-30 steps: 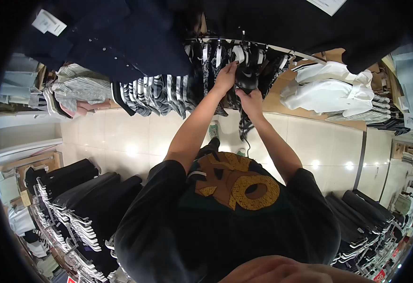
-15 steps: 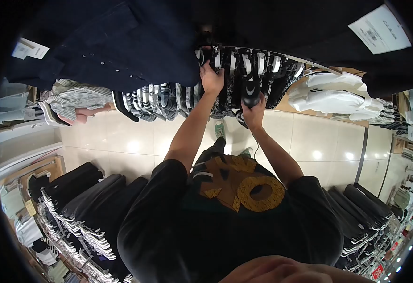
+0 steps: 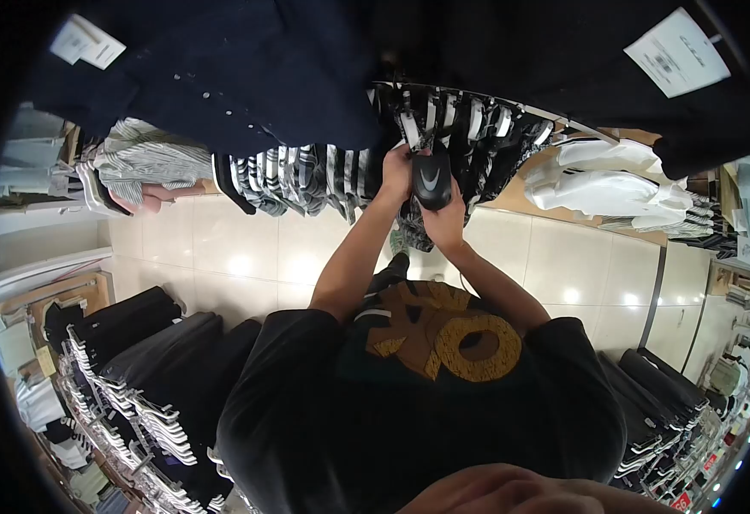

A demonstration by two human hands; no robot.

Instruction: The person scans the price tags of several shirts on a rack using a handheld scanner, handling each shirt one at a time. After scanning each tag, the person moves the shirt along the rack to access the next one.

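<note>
My right hand is wrapped round a black handheld barcode scanner with a grey curved mark on top; a thin cable hangs below that hand. Close against the scanner's left side is my left hand, its fingers curled at the dark patterned garments on the rail. Those fingertips are partly hidden, so what they pinch cannot be made out. Just above the scanner's front end, a white hanger or tag stands out among several white hanger parts.
Navy garments hang above on the left, and a large white tag hangs at upper right. Striped shirts and white garments flank the work spot. Behind me stand racks of dark trousers over a tiled floor.
My right hand has brought the scanner left and slightly down, beside my left hand. My left hand has moved down and a little right, its fingers now curled.
</note>
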